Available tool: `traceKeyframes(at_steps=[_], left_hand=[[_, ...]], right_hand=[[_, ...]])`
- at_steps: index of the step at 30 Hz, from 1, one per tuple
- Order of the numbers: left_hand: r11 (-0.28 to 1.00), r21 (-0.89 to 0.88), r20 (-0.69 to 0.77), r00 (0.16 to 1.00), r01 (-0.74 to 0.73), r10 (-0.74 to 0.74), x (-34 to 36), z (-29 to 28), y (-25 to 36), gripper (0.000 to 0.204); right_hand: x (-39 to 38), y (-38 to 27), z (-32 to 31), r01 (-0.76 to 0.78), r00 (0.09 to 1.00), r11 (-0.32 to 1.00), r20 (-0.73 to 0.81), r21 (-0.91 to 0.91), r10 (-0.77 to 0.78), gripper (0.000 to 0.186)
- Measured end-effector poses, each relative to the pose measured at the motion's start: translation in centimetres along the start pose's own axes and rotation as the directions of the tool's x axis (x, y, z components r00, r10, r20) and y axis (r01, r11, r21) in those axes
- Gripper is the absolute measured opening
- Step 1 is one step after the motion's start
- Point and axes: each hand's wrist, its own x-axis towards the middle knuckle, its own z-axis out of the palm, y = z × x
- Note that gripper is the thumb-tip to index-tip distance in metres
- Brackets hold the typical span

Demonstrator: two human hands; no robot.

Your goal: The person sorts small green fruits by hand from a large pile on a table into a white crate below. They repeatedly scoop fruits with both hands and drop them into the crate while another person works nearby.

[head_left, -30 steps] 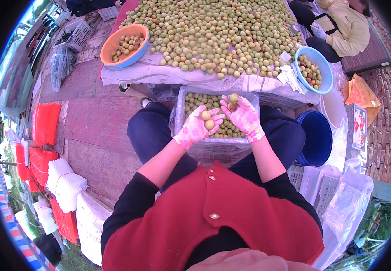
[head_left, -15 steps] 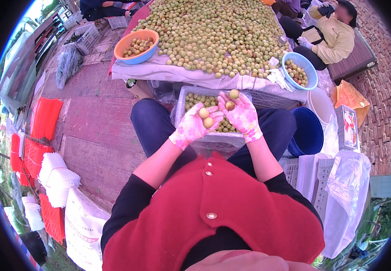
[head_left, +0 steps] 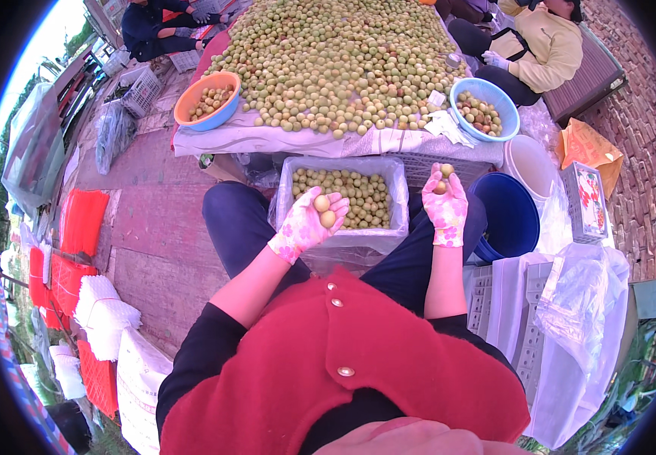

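**Bright daylight, pinkish cast, strong fisheye**

Exp. OK mid-frame; sky (head_left: 56, 29) upper L blown out, w/ bluish fringe along rim. Glare on plastic sheeting (head_left: 582, 292) at R. Blue bucket (head_left: 508, 216) interior shadowed. Far fruit (head_left: 335, 30) a bit soft. Paving (head_left: 646, 152) bends at R edge; corners black.

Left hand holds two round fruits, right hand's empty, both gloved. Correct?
Not quite: the right hand isn't empty; the head view shows round fruits in it too. The left hand does hold two fruits, and both are gloved.
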Motion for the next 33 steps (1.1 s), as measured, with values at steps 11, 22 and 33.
traceKeyframes(at_steps=[11,22,33], left_hand=[[0.998,-0.022,-0.006,0.998,0.063,-0.063,2.1,1.1,-1.4,0.044],[0.992,-0.097,-0.17,0.98,0.086,-0.102,0.7,-4.2,-2.7,0.046],[0.982,-0.187,-0.12,0.991,0.029,-0.052,0.6,-6.1,-1.4,0.044]], right_hand=[[-3.6,-7.3,1.4,0.258,0.949,0.963,0.17,0.076,-0.267,0.036],[-1.6,-2.7,2.7,0.172,0.973,0.983,0.168,-0.07,-0.158,0.032],[-0.9,-1.2,2.6,0.098,0.99,0.99,0.116,-0.104,-0.085,0.034]])
